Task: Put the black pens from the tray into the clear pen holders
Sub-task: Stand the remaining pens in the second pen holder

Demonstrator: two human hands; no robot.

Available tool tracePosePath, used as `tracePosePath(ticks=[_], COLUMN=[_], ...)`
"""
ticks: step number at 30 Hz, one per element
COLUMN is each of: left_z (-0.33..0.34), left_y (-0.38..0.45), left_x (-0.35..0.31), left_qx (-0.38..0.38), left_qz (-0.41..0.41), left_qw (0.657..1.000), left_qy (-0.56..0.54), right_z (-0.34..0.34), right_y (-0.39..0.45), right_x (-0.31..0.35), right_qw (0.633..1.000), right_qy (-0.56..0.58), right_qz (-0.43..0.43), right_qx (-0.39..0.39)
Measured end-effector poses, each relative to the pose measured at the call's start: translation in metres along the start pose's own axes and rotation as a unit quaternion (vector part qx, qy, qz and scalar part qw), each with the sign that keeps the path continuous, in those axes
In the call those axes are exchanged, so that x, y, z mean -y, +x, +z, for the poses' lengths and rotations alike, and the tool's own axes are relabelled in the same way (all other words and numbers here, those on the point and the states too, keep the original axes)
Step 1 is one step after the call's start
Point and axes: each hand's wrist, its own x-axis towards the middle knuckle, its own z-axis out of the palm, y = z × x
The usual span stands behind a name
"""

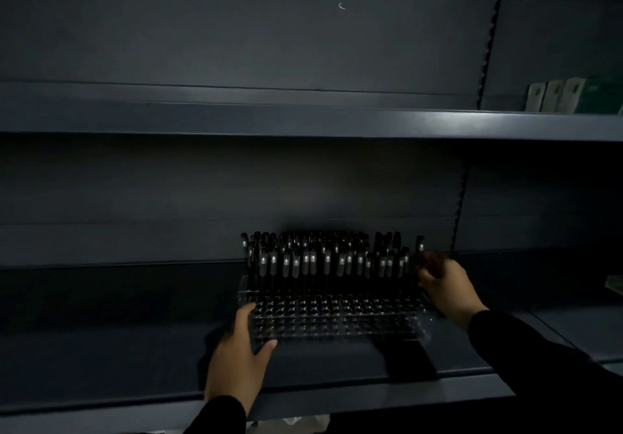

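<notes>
Clear holder: a transparent pen holder (333,319) with a grid of round holes stands on the dark lower shelf (135,349); its front rows of holes show bare.
Black pens: a dense cluster of black pens (323,258) with silver clips stands upright in the rear rows of the holder, tops rising above it.
Left hand: the left hand (237,359) sits at the holder's front left corner, fingers lying up along its left side and the thumb spread across the front edge, so the hand clasps that corner.
Right hand: the right hand (445,285) is at the holder's rear right, fingers curled toward the outermost pen; the dim, blurred light does not show whether they pinch it.
Sleeves: both arms wear black sleeves (539,349) that reach in from below the holder.
Upper shelf: a second dark shelf (303,123) runs above the holder, and pale packages (556,96) stand on it far to the holder's upper right.
Back panel: a dark panel (236,29) behind the holder bears faint pale scratches near its top.
</notes>
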Motion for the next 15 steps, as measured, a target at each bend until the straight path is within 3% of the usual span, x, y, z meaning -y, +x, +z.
tracePosePath(ticks=[5,10,15], left_z=[0.001,-0.002,-0.004], left_y=[0.001,-0.003,-0.052], left_x=[0.0,0.0,0.022], left_qx=[-0.005,-0.001,-0.075], left_qz=[0.006,0.003,0.059], left_qw=[1.0,1.0,0.992], left_qy=[0.009,-0.002,-0.079], right_z=[0.0,0.002,0.006], right_y=[0.001,-0.015,-0.08], right_x=[-0.003,-0.003,0.01], right_qw=[1.0,0.995,0.98], right_qy=[0.014,0.073,0.17], right_qz=[0.0,0.061,0.103], right_qx=[-0.006,-0.024,-0.015])
